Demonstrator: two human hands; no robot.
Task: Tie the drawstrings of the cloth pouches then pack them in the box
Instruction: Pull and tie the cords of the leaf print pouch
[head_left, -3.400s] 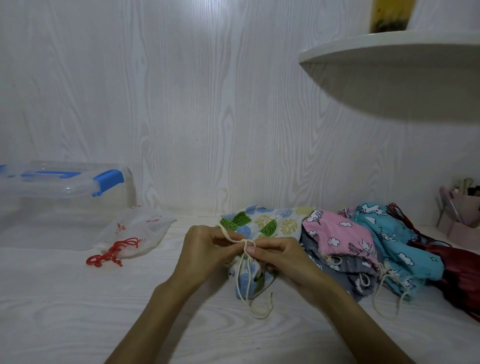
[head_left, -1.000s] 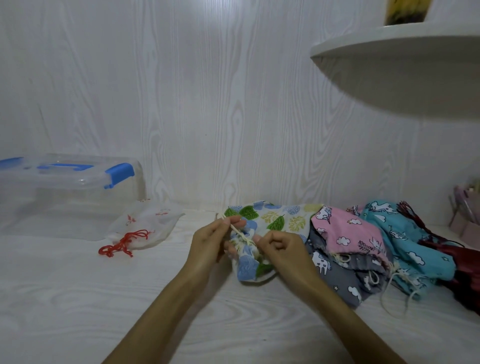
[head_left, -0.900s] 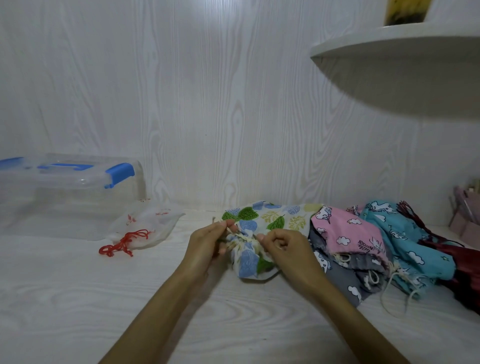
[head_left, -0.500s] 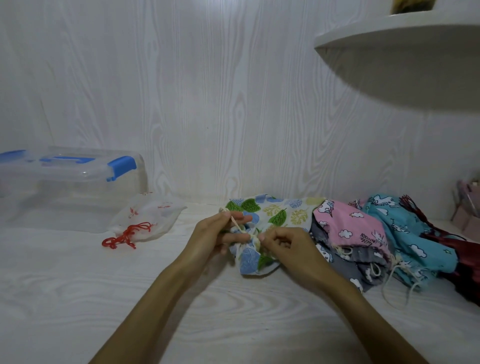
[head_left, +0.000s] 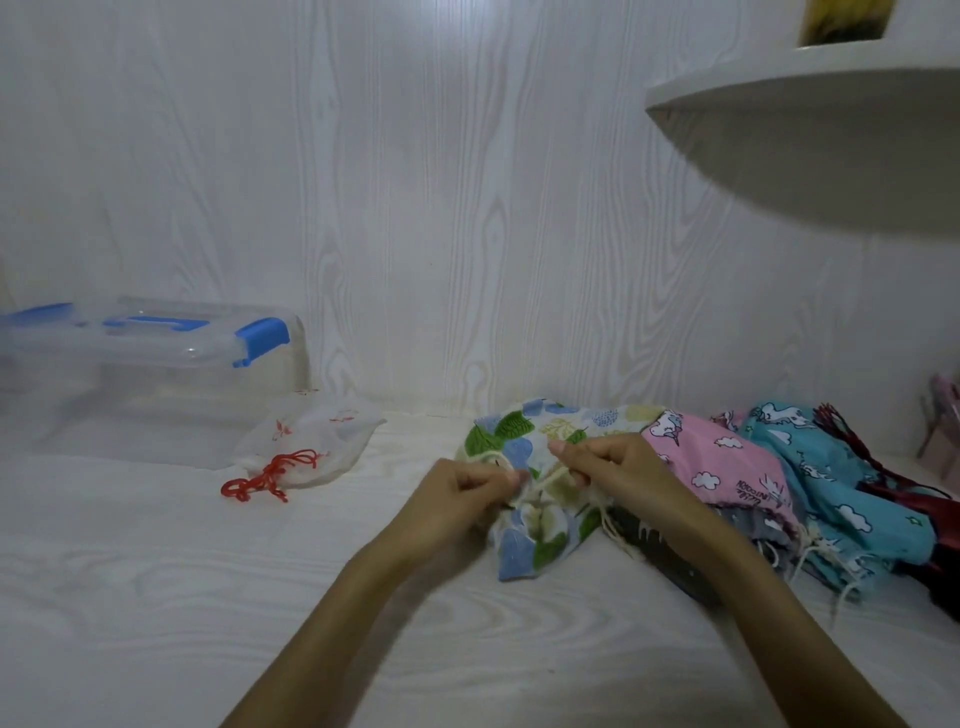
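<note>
Both sets of fingers pinch the cream drawstring (head_left: 550, 475) of the leaf-print pouch (head_left: 535, 540), which lies on the desk (head_left: 156, 597) under them: left hand (head_left: 457, 493), right hand (head_left: 618, 470). Best pull evenly outward, snugging the knot against the gathered neck.

Single head-worn wide view, forward and down, close over the table (head_left: 156, 597), toward the wall (head_left: 415, 208).

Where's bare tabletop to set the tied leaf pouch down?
Free: the near table in front of the clear box and the white pouch, left of the left hand. Crowded: right of the right hand, where the pink pouch and the blue pouch pile up.
</note>
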